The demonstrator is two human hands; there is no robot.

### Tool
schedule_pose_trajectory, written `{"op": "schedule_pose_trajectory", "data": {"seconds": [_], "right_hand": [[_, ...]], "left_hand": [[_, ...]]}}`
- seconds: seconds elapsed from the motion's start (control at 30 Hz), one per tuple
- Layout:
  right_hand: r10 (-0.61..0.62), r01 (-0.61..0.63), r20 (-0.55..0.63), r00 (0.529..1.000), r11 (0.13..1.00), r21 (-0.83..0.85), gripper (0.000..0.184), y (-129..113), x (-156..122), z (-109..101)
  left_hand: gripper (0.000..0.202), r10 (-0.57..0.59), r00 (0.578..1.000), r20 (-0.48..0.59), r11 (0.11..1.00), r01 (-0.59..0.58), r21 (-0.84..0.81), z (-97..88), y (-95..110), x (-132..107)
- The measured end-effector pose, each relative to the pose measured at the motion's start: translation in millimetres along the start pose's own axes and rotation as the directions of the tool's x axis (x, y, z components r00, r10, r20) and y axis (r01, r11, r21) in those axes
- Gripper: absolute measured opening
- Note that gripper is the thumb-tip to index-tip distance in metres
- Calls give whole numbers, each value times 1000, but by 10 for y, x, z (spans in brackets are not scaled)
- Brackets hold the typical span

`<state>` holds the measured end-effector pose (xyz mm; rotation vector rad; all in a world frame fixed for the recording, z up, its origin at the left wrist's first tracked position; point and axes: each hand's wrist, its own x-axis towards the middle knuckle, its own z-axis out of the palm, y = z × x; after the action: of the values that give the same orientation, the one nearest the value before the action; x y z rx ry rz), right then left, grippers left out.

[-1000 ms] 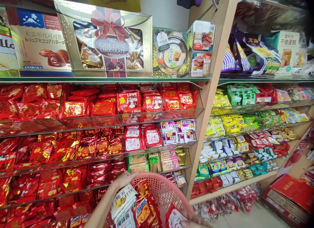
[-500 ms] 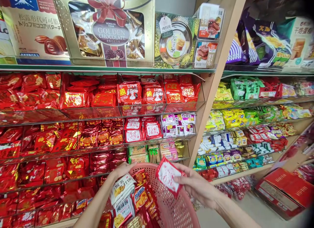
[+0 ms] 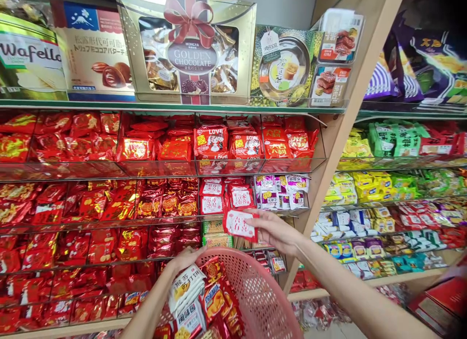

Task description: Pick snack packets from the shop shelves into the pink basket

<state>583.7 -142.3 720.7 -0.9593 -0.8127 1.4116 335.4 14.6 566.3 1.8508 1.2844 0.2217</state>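
Observation:
Between the thumb and fingers of my right hand is a red-and-white snack packet, held just in front of the shelf compartment with similar red-and-white packets. My left hand is closed on the rim of a pink plastic basket; part of its fingers is hidden behind the rim. Inside the basket, on its left side, lie a white cracker packet, another white packet, an orange-and-red packet and several other red ones.
Tiered shelves with clear dividers hold red-wrapped sweets. Purple-and-white packets sit beside a slanting wooden post. Above stands a gold chocolate box. More snacks fill the right shelves; a red carton is at the lower right.
My right hand has moved the packet up and left, from above the basket to the front of the shelf. My left hand stays on the basket rim. The view has shifted left.

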Motion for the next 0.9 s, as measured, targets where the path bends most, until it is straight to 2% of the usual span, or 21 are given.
{"op": "schedule_pose_trajectory", "data": {"seconds": [0.07, 0.17, 0.33, 0.57, 0.77, 0.9], "right_hand": [[-14, 15, 23, 1000, 1000, -13, 38, -158, 274, 98], [-11, 8, -51, 999, 998, -64, 22, -352, 667, 242], [-44, 30, -154, 987, 995, -91, 13, -442, 1096, 402], [-98, 81, -225, 970, 993, -82, 13, -366, 1337, 471], [-180, 158, -238, 955, 981, -110, 27, -351, 1443, 502], [-222, 188, -250, 943, 971, -150, 26, -338, 1492, 540]], "left_hand": [[60, 12, 1000, 3, 1000, -12, -5, 1, -27, -4], [62, 46, 999, 3, 999, -46, -20, 11, -82, 5], [63, 52, 999, 9, 998, -52, -42, 0, -240, 46], [61, 37, 999, -38, 996, -40, -79, -44, -389, 92], [63, 20, 999, -27, 995, -23, -94, -70, -408, 77], [61, -11, 998, -57, 996, 6, -94, -85, -391, 63]]}}
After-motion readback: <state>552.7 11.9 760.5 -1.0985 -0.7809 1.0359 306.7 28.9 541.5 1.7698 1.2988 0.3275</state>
